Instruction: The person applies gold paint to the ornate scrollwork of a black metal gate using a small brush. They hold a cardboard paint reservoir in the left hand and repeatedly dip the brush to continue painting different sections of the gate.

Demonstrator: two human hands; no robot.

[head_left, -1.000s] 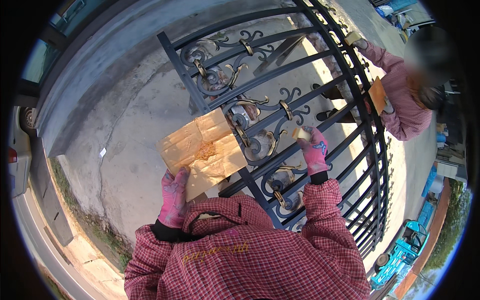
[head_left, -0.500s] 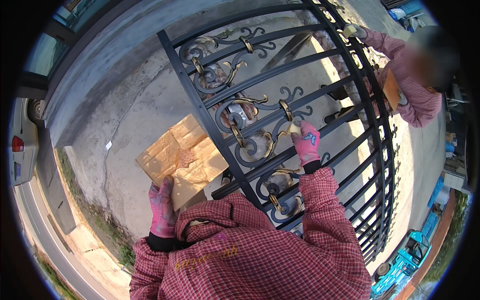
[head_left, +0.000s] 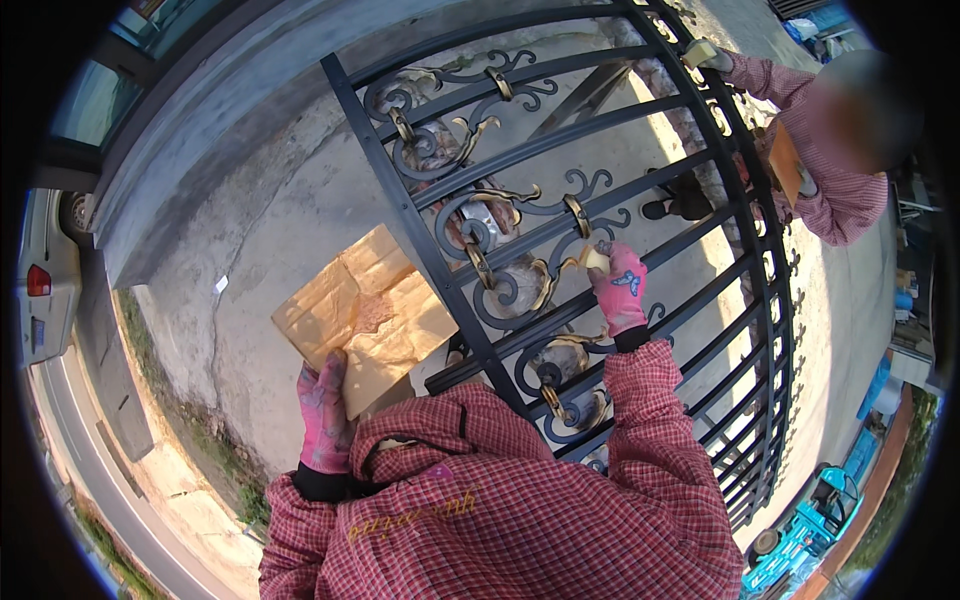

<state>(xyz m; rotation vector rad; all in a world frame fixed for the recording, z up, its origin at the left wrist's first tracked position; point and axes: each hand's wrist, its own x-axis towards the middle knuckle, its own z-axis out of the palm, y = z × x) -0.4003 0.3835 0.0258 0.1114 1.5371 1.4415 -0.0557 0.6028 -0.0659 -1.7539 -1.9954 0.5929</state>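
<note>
My left hand, in a pink glove, grips the near corner of a creased tan board, which looks like cardboard or paper, with a reddish-brown smear at its middle. In my right hand, also gloved in pink, a small pale yellow sponge is pinched between the fingers. The sponge is at the gold-tinted leaf of a scroll ornament on a black metal gate; my hand hides whether they touch. Gold collars band other scrolls nearby.
Across the gate, another person in a checked jacket holds a yellow sponge at the rail and a brown board. Concrete ground lies below. A parked car stands at far left, a turquoise vehicle at lower right.
The gate has shifted slightly right in view. My right hand has moved slightly right with it, keeping the sponge by the same leaf. My left hand and board are nearly still.
</note>
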